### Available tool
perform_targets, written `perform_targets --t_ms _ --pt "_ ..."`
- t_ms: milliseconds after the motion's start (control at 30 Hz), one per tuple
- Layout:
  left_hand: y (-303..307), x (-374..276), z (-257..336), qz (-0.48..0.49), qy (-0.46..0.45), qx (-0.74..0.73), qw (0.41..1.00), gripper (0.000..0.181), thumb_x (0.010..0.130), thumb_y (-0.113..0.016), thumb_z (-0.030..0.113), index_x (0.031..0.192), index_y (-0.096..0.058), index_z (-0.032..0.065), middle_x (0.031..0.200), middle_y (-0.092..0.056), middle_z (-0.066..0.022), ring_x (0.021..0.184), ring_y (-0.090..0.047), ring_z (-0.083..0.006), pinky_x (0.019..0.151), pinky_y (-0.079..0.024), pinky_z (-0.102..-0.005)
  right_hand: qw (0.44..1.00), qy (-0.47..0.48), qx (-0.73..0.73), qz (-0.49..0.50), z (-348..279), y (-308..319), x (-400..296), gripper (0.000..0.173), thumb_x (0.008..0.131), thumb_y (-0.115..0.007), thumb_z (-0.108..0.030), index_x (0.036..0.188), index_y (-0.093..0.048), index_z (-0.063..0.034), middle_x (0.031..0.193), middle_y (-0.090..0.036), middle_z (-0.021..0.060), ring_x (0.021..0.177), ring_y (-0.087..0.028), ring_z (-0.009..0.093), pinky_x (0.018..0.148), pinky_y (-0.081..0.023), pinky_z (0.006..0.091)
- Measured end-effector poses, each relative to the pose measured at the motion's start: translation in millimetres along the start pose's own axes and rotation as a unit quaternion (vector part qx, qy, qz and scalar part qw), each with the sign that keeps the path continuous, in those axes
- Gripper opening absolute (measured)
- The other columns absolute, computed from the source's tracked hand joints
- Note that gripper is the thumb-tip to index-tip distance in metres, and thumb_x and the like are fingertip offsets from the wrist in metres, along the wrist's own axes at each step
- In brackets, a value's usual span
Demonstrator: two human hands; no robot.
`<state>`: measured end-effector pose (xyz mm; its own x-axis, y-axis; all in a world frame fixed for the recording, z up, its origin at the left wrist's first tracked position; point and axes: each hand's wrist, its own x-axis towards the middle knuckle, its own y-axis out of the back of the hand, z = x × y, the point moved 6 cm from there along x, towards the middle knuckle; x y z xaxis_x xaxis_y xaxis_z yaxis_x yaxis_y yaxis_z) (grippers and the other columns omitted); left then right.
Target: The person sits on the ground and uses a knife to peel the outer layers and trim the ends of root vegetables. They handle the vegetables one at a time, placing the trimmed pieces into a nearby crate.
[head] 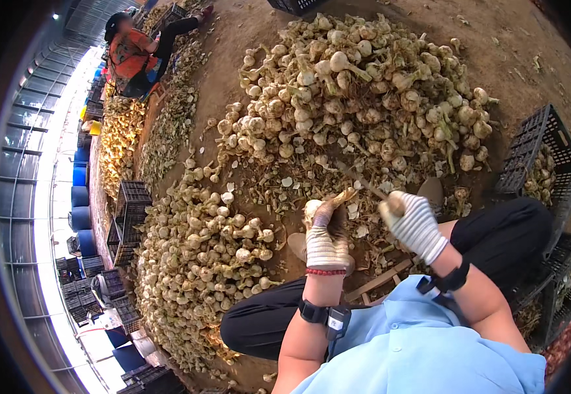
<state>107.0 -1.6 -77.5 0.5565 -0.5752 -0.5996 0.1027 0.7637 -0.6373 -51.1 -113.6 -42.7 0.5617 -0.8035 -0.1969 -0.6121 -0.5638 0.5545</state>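
In a striped knit work glove, my left hand point(326, 236) grips a garlic bulb point(311, 209); its dry stem point(343, 196) points up and to the right. My right hand point(413, 221), gloved the same way, is closed around the round handle point(396, 203) of a knife. The narrow blade point(364, 181) slants up and left, apart from the bulb, and looks blurred. Beyond both hands rises a large heap of garlic bulbs point(354, 93) with stems attached. A second garlic heap point(202, 246) spreads to the left of my left hand.
Peelings and cut stems point(285, 184) litter the ground before my feet. Black plastic crates with garlic point(544, 147) stand at my right. Stacked crates point(130, 212) and blue barrels point(79, 197) line the left side. A seated person point(130, 54) is at upper left, beside another garlic pile point(118, 143).
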Motion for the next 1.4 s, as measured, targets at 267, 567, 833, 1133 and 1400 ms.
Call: perform_targets --t_ms 267,567,833,1133,1400 --pt "-20.8 -74.3 243.7 -0.072 -0.433 -0.171 0.882 0.022 0.096 -0.054 0.012 0.114 -0.059 0.001 0.105 -0.066 -0.0187 0.092 -0.067 -0.0291 0.074 -0.061 -0.0367 0.978 -0.18 -0.058 -0.085 56.5 -24.9 17.8 0.025 0.084 -0.06 -0.027 0.084 -0.065 -0.0023 0.073 -0.063 0.0224 0.07 -0.063 0.039 0.065 -0.052 0.0409" --pt "69.3 220.4 38.7 0.032 -0.112 0.482 0.868 0.048 0.078 -0.078 0.019 0.12 -0.057 0.0097 0.104 -0.062 -0.0061 0.091 -0.06 -0.0187 0.074 -0.052 -0.0327 0.991 -0.135 0.009 -0.019 50.2 -8.1 26.8 0.027 0.084 -0.067 -0.025 0.072 -0.057 -0.0027 0.063 -0.057 0.0189 0.057 -0.057 0.036 0.053 -0.045 0.0391" --pt "67.8 295.8 -29.6 0.178 -0.121 0.78 0.587 0.078 0.067 -0.084 0.026 0.132 -0.047 0.0027 0.127 -0.055 -0.0183 0.111 -0.055 -0.031 0.095 -0.047 -0.0356 0.98 -0.196 0.022 0.019 77.5 52.1 2.7 0.028 0.083 -0.07 -0.019 0.068 -0.054 -0.0014 0.06 -0.053 0.0168 0.053 -0.052 0.031 0.052 -0.043 0.0372" --pt "67.5 206.9 -53.5 -0.041 -0.066 0.214 0.974 0.044 0.081 -0.065 -0.002 0.117 -0.047 0.0131 0.096 -0.062 -0.0076 0.083 -0.062 -0.0203 0.07 -0.054 -0.0333 0.986 -0.122 0.106 0.027 76.6 40.6 4.2 0.026 0.083 -0.071 -0.018 0.073 -0.056 -0.0002 0.062 -0.053 0.0137 0.055 -0.043 0.028 0.056 -0.041 0.0361" --pt "96.5 157.4 -103.8 0.097 0.068 0.39 0.913 0.027 0.089 -0.068 0.021 0.111 -0.057 0.0104 0.083 -0.067 -0.0046 0.064 -0.064 -0.0171 0.056 -0.053 -0.0314 0.934 -0.202 0.271 0.116 54.0 115.3 -19.2 0.034 0.092 -0.064 -0.021 0.062 -0.056 -0.0068 0.052 -0.052 -0.0027 0.044 -0.043 0.003 0.042 -0.032 0.0223"
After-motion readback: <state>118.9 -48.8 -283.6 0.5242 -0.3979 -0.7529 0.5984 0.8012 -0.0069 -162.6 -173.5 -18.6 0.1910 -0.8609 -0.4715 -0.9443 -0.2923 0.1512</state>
